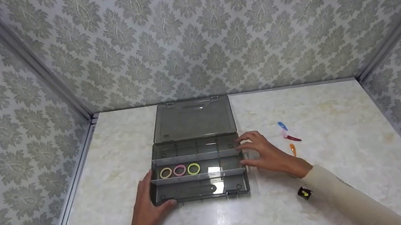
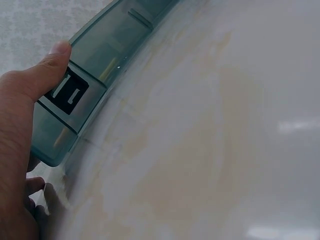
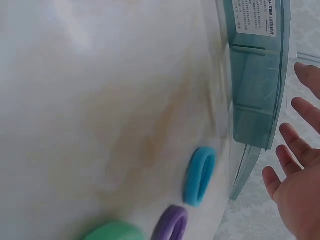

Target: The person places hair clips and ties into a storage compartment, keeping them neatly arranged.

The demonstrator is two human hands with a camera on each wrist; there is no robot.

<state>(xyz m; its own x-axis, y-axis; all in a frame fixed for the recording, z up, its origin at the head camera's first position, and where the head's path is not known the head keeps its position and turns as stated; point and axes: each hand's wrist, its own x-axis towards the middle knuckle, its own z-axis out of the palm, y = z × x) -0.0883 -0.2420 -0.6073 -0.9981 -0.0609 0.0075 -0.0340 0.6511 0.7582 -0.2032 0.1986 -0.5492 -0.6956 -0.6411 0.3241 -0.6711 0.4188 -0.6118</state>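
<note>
A smoky-grey plastic compartment box lies on the table with its lid folded back. In its middle row sit a beige hair tie, a pink one and a yellow-green one. My left hand grips the front left corner, thumb along the front wall; in the left wrist view the thumb lies near a dark latch. Fingers spread, my right hand is at the box's right side, fingertips right at the edge, nothing held.
Right of the box lie a blue hair clip, a dark red one and an orange one. A small black item is by the right sleeve. The right wrist view shows a blue loop and a purple loop.
</note>
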